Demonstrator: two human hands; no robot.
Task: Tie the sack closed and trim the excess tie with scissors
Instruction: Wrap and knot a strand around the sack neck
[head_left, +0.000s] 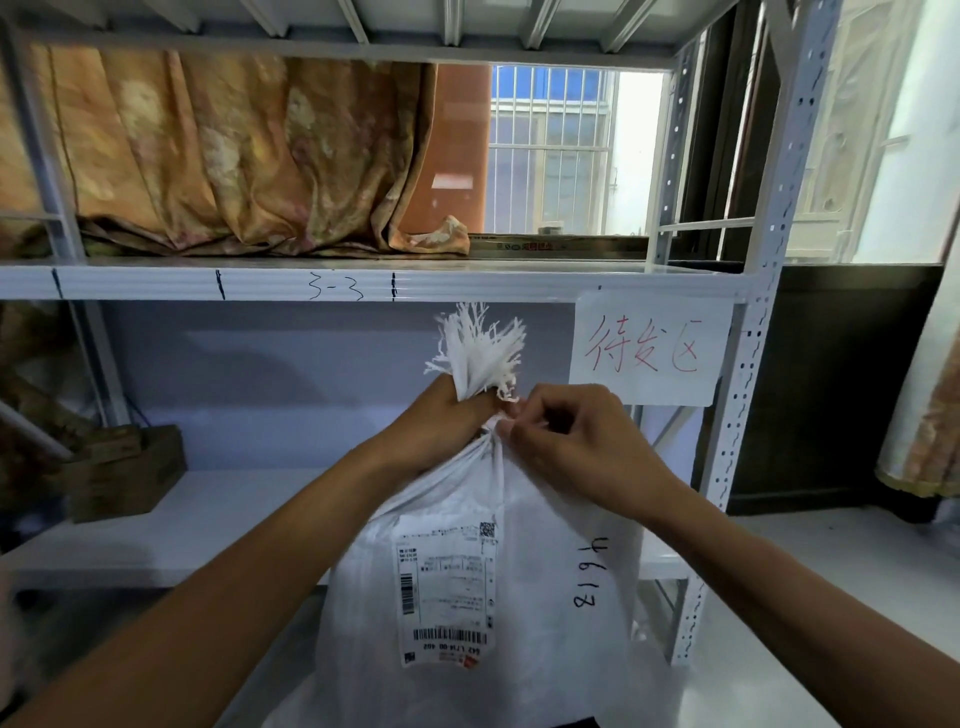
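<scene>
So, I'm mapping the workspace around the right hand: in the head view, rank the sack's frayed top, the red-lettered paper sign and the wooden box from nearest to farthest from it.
1. frayed top, just up-left of the right hand.
2. paper sign, above, on the shelf frame.
3. wooden box, far left on the lower shelf.

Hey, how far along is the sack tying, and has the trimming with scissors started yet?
Done: the sack mouth is gathered into a bunch, its frayed top sticking up. In hand: the left hand is clamped round the neck while the right hand pinches something small at it; no tie is clearly visible. Left: finishing the knot and trimming. No scissors are in view.
</scene>
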